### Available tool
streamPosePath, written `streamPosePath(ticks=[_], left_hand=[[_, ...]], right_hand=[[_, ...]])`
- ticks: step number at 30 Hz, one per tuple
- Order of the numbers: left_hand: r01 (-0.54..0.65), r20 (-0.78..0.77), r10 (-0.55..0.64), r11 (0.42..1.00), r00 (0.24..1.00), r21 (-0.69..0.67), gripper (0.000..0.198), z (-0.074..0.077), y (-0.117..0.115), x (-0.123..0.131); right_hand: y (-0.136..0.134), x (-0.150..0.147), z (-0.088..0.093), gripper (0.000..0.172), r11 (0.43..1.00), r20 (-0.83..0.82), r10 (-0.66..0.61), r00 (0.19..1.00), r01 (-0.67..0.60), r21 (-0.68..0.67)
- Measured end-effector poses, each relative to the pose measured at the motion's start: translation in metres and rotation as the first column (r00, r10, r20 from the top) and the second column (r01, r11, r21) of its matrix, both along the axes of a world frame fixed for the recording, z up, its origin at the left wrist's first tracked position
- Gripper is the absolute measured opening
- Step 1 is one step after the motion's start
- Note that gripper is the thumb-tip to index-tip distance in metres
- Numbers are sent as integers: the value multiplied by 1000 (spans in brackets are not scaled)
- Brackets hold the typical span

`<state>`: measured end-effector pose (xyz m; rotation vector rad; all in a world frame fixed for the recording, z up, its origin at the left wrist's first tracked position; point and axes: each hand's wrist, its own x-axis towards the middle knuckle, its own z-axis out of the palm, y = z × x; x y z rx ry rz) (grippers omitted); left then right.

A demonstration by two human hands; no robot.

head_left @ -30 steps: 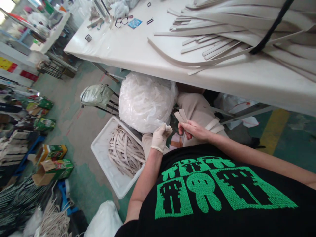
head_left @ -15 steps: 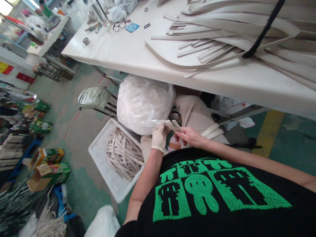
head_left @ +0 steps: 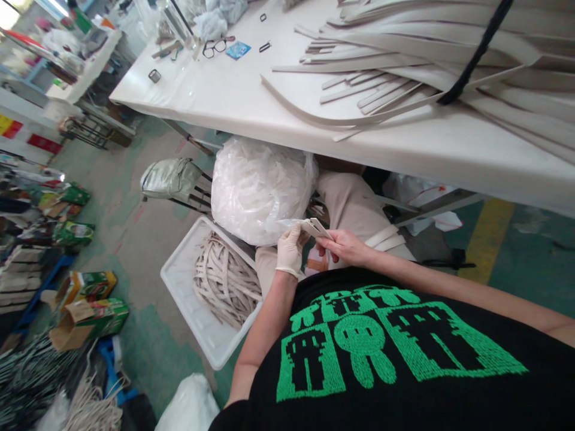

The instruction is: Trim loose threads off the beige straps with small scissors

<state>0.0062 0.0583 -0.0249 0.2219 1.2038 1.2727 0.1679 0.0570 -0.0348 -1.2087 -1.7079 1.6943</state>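
Note:
In the head view, my left hand wears a pale glove, its fingers pinched on a beige strap in front of my lap. My right hand, ungloved, closes around the same strap from the other side. Two flat strap ends show side by side between the hands; whether they belong to one folded strap I cannot tell. A large clear plastic bag with whitish contents sits just beyond my left hand. Beside my left forearm, a white plastic crate contains a heap of beige straps.
A white-covered table spans the far side, carrying a bundle of beige straps under a black tie, plus glasses and a blue packet. A chair stands beyond the crate. Cardboard boxes lie on the floor at left.
One strap end has tilted slightly left, closer to the gloved fingers. Both hands keep their hold in nearly the same place. The whole view has shifted a little.

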Motion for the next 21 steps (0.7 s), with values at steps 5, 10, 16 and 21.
streamPosePath(ticks=[5, 10, 16, 21], left_hand=[[63, -41, -62, 998, 997, 16, 28, -5, -3, 2], [126, -37, -123, 986, 992, 106, 28, -3, -8, 1], [-69, 1, 69, 993, 998, 92, 25, 7, -14, -25], [98, -40, -93, 985, 995, 140, 40, 14, -35, -7]], right_hand=[[3, -3, -2, 62, 999, -6, 22, 1000, -22, -38], [8, 0, 9, 74, 994, -69, 61, 996, -67, -92], [5, 24, 36, 61, 978, 127, 206, 970, -208, 0], [4, 12, 49, 59, 976, 201, 171, 965, -194, 102]])
